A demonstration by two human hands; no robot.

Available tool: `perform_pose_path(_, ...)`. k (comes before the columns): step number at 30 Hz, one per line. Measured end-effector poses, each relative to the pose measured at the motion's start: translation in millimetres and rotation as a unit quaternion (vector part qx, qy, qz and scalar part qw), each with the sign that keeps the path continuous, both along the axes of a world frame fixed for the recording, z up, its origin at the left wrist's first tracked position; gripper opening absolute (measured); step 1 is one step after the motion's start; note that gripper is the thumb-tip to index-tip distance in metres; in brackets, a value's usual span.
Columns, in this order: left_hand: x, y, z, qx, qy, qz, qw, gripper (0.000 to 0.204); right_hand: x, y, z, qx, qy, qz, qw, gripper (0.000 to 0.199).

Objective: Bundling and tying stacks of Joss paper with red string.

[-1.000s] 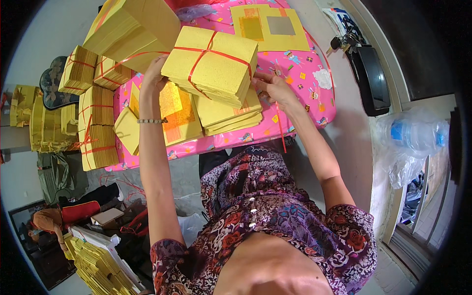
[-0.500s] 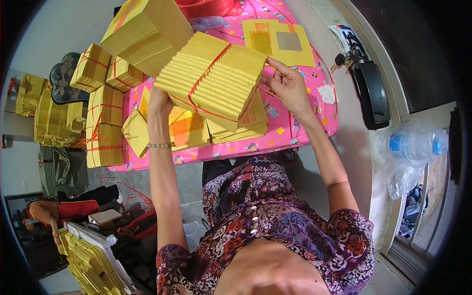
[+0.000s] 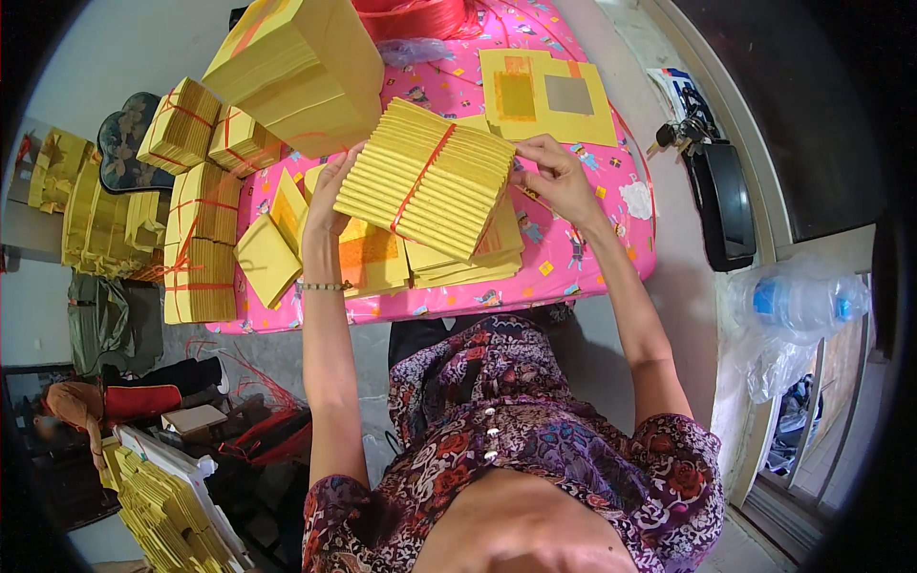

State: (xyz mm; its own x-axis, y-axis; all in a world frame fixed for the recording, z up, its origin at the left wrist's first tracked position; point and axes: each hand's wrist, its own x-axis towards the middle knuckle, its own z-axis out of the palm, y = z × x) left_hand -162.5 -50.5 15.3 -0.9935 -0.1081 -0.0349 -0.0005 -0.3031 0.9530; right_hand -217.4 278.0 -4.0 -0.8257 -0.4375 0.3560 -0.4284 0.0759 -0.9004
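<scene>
A thick bundle of yellow paper sheets, tied with a red string, is tilted up on edge above the pink table. My left hand grips its left end and my right hand grips its right end. Beneath the bundle lie loose stacks of yellow sheets, some with orange squares.
Tied yellow bundles are piled at the table's left, with a large one behind. Flat yellow sheets and a red spool lie at the back. Keys and a black pouch sit right; a water bottle lies below.
Both hands have turned the tied bundle from lying flat to standing on edge, so its layered side now faces up. The view has shifted slightly.
</scene>
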Motion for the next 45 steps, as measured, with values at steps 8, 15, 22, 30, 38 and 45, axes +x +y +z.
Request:
perform_pose_path(8,-5.3,1.0,14.4,0.028,-0.054,-0.032,0.998,0.035,1.8,-3.0,6.2,-0.073,0.01,0.04,0.996,0.039)
perform_pose_path(15,-15.5,-1.0,24.1,0.079,0.094,0.005,0.992,0.036,-4.4,-1.0,99.0,0.123,0.455,0.041,0.881,0.042)
perform_pose_path(22,-11.5,2.5,-13.8,0.139,0.1,0.039,0.984,0.039,-11.8,-6.2,96.7,0.229,0.545,0.087,0.802,0.033)
perform_pose_path(30,-7.0,-37.2,20.4,-0.051,0.086,0.038,0.994,0.036,-11.6,-32.3,116.8,0.245,0.519,0.125,0.81,0.02)
perform_pose_path(38,-21.5,-16.0,99.5,-0.395,0.177,-0.035,0.901,0.032,-14.6,-36.7,149.0,0.364,0.525,0.089,0.764,0.008)
perform_pose_path(45,-22.6,43.1,117.2,-0.61,0.181,-0.045,0.77,0.022,-28.3,-39.0,175.2,0.381,0.527,0.044,0.759,0.024)
